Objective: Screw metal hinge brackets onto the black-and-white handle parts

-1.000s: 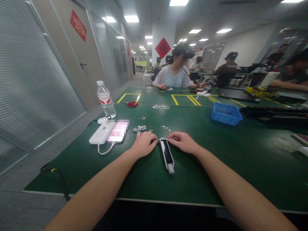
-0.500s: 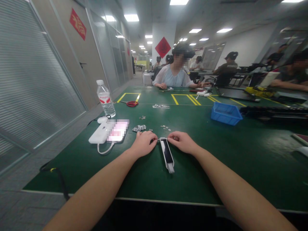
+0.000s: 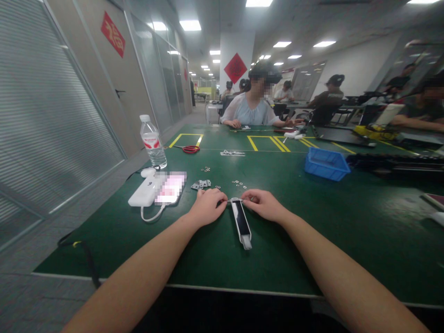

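A narrow white-framed device with a dark inset lies flat before me, a pale grey tab at its near end. My left hand is closed in a pinch at the left of its far end. On the other side my right hand pinches too, fingers curled. Something thin and light shows between the fingertips across the far end; its kind is too small to make out. Just beyond the hands lie several small metal rings and a cluster of grey metal brackets.
At left are a water bottle, a white power bank and a cabled phone. Red-handled scissors and a strip of small white parts lie farther back. A blue bin stands right. A co-worker sits opposite.
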`<control>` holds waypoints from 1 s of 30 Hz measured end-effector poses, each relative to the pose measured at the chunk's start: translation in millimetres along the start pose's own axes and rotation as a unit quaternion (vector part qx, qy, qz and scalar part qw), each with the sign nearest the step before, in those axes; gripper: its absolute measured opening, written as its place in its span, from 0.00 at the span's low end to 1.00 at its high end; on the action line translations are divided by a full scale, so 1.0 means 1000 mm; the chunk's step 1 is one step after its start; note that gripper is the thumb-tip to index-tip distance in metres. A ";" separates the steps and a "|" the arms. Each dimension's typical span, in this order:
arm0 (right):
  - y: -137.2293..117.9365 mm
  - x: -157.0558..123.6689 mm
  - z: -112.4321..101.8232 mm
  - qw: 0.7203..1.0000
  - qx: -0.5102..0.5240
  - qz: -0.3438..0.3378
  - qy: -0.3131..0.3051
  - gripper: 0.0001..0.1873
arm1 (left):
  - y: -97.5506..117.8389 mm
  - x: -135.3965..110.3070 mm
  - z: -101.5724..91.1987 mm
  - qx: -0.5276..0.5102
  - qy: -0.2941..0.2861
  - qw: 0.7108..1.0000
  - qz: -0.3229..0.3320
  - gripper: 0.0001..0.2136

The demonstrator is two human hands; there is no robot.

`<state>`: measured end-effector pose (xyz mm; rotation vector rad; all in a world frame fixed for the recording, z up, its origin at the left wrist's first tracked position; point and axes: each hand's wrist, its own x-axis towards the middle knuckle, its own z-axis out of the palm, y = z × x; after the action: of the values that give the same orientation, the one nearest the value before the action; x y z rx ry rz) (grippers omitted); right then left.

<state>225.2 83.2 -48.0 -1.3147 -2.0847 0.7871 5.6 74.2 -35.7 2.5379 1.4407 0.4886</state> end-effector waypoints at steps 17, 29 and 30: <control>0.007 0.004 0.001 0.998 0.000 -0.004 0.055 0.14 | -0.001 0.000 0.000 0.001 -0.003 1.000 0.001 0.09; 0.017 0.006 0.001 0.991 -0.095 -0.029 0.094 0.31 | -0.001 0.000 -0.002 0.000 -0.005 1.000 0.002 0.08; 0.017 0.006 0.002 0.991 -0.104 -0.022 0.080 0.32 | -0.001 0.000 -0.002 0.000 -0.006 1.000 0.001 0.08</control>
<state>232.2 94.1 -61.0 -1.3860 -2.1007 0.4387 4.0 74.4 -33.9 2.5393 1.4337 0.4740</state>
